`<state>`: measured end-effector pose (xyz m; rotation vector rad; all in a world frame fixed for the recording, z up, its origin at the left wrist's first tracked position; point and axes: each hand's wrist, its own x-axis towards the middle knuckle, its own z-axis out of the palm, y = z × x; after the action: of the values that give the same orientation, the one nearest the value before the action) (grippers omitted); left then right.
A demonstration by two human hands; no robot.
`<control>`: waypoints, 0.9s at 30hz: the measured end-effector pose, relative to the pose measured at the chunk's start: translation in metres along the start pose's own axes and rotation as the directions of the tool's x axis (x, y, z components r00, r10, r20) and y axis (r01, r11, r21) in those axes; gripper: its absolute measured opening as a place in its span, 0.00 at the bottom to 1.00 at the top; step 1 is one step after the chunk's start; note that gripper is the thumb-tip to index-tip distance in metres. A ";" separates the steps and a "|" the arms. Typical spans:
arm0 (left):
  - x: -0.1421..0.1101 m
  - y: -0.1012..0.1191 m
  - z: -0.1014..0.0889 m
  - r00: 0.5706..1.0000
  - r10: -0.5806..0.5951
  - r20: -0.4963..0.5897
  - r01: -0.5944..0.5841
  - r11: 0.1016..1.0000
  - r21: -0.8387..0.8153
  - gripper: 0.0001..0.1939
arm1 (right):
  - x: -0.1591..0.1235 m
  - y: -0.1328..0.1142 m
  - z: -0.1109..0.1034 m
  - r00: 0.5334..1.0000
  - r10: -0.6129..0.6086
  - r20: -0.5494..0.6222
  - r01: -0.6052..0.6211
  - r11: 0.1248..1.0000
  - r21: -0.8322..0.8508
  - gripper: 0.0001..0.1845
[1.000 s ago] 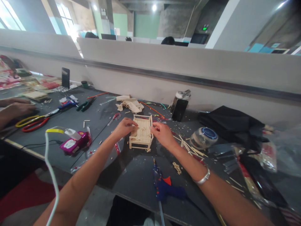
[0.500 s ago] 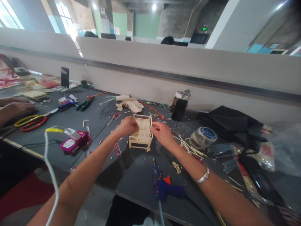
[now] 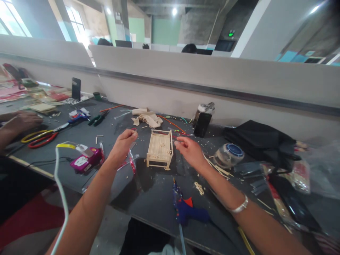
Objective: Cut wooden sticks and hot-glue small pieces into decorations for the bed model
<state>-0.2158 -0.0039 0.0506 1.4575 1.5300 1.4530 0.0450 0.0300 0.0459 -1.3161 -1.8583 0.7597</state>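
Note:
A miniature bed (image 3: 160, 148) made of pale wooden sticks stands on the dark table, with small stick bits on its slatted top. To its left, my left hand (image 3: 124, 144) is raised with its fingers pressed together; whatever is between them, if anything, is hidden. Just off the right side of the bed hovers my right hand (image 3: 189, 149), fingers loosely curved and slightly apart, with nothing visible in them. In front of the bed lies a blue glue gun (image 3: 187, 209) with an orange trigger. A small pile of cut stick pieces (image 3: 199, 188) is beside it.
Loose sticks (image 3: 216, 167) and a lidded jar (image 3: 228, 155) lie right, near a black bag (image 3: 260, 141). A phone (image 3: 202, 124) stands behind. Left are a purple power adapter (image 3: 86, 160), scissors (image 3: 42, 138) and another person's hands (image 3: 22, 122). Crumpled cloth (image 3: 148, 118) lies behind the bed.
My left hand has left the bed's top and moved left, clear of it. My right hand has drawn slightly right, away from the bed's side rail. The bed stays in place.

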 end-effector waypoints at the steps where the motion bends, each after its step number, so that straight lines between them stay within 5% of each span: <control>1: -0.003 0.000 -0.002 1.000 -0.015 -0.008 0.015 1.000 -0.021 0.10 | -0.005 -0.001 -0.006 1.000 -0.001 -0.004 0.001 1.000 0.009 0.21; 8: -0.023 0.009 -0.004 0.996 0.082 0.047 -0.077 0.992 -0.100 0.13 | -0.070 -0.013 -0.041 0.998 0.061 0.015 -0.062 0.996 0.066 0.19; 16: -0.067 0.078 0.034 0.968 0.249 0.018 -0.249 0.958 0.145 0.17 | -0.107 -0.046 -0.022 0.984 0.082 0.160 -0.122 0.957 0.262 0.18; 18: -0.083 0.096 0.040 0.940 0.340 0.021 -0.340 0.928 0.152 0.18 | -0.111 -0.056 -0.018 0.984 0.043 0.171 -0.094 0.950 0.297 0.22; 21: -0.110 0.111 0.046 0.884 0.436 0.171 -0.458 0.881 0.119 0.14 | -0.123 -0.070 -0.018 0.981 -0.044 0.188 -0.019 0.947 0.322 0.28; 24: -0.139 0.112 0.048 0.794 0.529 0.301 -0.574 0.814 0.083 0.07 | -0.141 -0.076 -0.026 0.973 -0.154 0.170 0.114 0.968 0.222 0.12; 25: -0.148 0.110 0.048 0.793 0.537 0.286 -0.576 0.815 0.066 0.07 | -0.147 -0.076 -0.029 0.967 -0.190 0.167 0.161 0.972 0.173 0.06; 27: -0.164 0.105 0.047 0.814 0.526 0.246 -0.549 0.835 0.031 0.07 | -0.162 -0.071 -0.036 0.949 -0.251 0.190 0.232 0.966 0.117 0.12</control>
<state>-0.0994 -0.1616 0.0931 2.1660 1.1026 1.4490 0.0724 -0.1435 0.0874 -0.9575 -2.0721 0.8635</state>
